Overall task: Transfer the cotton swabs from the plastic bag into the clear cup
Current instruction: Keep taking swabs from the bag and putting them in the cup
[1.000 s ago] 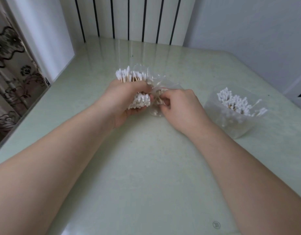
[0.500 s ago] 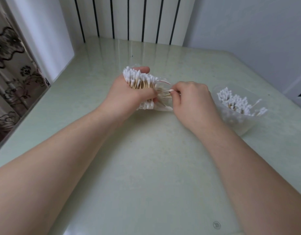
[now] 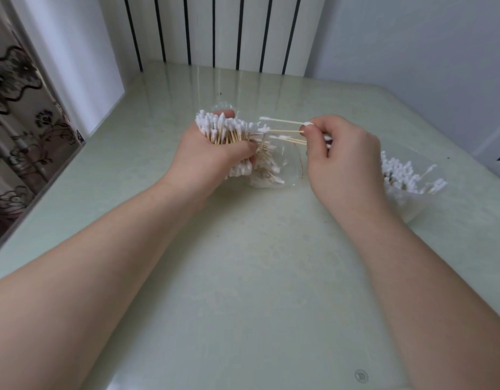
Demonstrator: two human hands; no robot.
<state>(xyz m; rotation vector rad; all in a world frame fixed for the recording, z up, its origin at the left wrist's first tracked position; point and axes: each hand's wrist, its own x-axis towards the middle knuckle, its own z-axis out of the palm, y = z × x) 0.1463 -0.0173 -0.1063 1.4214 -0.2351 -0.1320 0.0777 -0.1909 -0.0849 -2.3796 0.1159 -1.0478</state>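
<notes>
My left hand [image 3: 212, 156] grips a thick bundle of cotton swabs [image 3: 223, 129] with wooden stems, still partly inside the clear plastic bag [image 3: 285, 164] that lies on the table. My right hand [image 3: 344, 161] pinches a few cotton swabs [image 3: 282, 132] by one end, held level just right of the bundle. The clear cup [image 3: 412, 190] stands to the right, half hidden behind my right wrist, with many white swab tips showing in it.
The pale green table [image 3: 257, 277] meets a white radiator [image 3: 215, 32] at the back and a grey wall on the right. A patterned curtain [image 3: 21, 122] hangs beyond the left edge.
My right hand has drawn a few swabs out of the bundle and moved right and slightly up. My left hand has kept its grip on the bundle and bag.
</notes>
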